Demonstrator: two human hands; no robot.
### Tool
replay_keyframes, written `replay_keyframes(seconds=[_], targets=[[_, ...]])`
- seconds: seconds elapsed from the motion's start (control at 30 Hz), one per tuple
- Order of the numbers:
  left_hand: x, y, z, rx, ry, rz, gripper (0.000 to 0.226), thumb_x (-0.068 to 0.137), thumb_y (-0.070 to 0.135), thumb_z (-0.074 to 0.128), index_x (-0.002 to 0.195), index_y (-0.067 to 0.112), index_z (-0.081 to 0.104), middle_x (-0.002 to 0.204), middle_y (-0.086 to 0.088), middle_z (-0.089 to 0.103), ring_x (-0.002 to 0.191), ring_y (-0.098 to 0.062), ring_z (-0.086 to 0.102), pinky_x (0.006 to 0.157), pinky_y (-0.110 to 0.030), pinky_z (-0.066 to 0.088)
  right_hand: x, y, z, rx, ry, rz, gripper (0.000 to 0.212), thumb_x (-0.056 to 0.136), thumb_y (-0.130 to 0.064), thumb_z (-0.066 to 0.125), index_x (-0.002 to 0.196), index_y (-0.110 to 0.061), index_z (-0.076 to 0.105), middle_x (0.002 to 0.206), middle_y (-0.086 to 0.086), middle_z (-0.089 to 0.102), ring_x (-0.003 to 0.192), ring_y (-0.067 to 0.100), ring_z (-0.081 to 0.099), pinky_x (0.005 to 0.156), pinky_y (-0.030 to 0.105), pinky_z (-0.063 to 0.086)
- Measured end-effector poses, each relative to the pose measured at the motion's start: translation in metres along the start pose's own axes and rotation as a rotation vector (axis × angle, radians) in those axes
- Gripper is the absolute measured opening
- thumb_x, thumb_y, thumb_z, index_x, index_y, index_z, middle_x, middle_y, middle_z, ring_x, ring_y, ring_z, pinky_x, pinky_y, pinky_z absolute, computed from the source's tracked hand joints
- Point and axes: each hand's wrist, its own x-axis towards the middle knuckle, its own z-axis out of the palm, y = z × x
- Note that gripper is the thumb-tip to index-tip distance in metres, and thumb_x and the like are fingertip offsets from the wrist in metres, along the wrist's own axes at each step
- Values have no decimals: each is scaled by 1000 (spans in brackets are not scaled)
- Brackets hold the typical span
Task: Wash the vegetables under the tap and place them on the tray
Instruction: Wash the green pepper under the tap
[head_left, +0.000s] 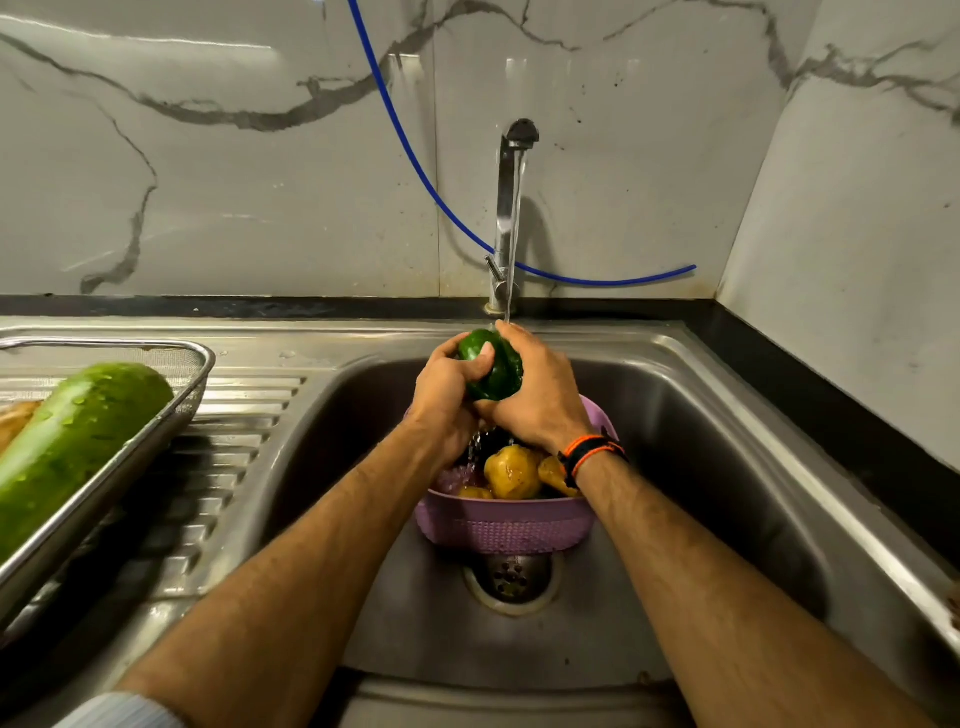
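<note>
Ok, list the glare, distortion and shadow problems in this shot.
Head view: glare streaks the marble wall at upper left; wide-angle bending curves the sink edges; the basin lies in shadow; the green capsicum and both hands stay sharp.

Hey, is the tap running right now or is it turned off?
Running. A stream of water falls from the tap onto the green vegetable held in both hands over the sink.

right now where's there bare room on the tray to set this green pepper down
The tray is bare at its far corner, between the mesh rim and the tip of the large green gourd. Its near left part is crowded by the gourd and a pale vegetable. Both hands grip the green pepper.
</note>
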Motion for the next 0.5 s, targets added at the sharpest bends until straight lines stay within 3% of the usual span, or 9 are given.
replay_keyframes(seconds=[0.13, 0.3, 0.5], targets=[[0, 2, -1, -60, 42, -7, 38, 94, 6, 60, 130, 17, 59, 122, -14, 67, 108, -31, 66, 78, -43, 60, -3, -4, -1, 1, 89, -8, 73, 65, -21, 90, 131, -16, 58, 120, 5, 67, 108, 17, 61, 88, 20, 45], [-5, 6, -4, -19, -25, -25, 40, 94, 6, 58, 133, 17, 57, 125, -16, 65, 106, -31, 67, 64, -37, 59, 2, -2, 4, -16, -22, 32, 102, 64, -21, 89, 150, -13, 35, 147, 8, 47, 134, 25, 45, 111, 34, 41], [-4, 5, -1, -40, 0, -11, 43, 92, 1, 58, 131, 18, 59, 123, -14, 66, 108, -34, 66, 75, -45, 60, 0, -2, 1, -12, 78, 50, 102, 58, -25, 94, 146, -15, 45, 138, 8, 57, 125, 24, 55, 105, 35, 48]])
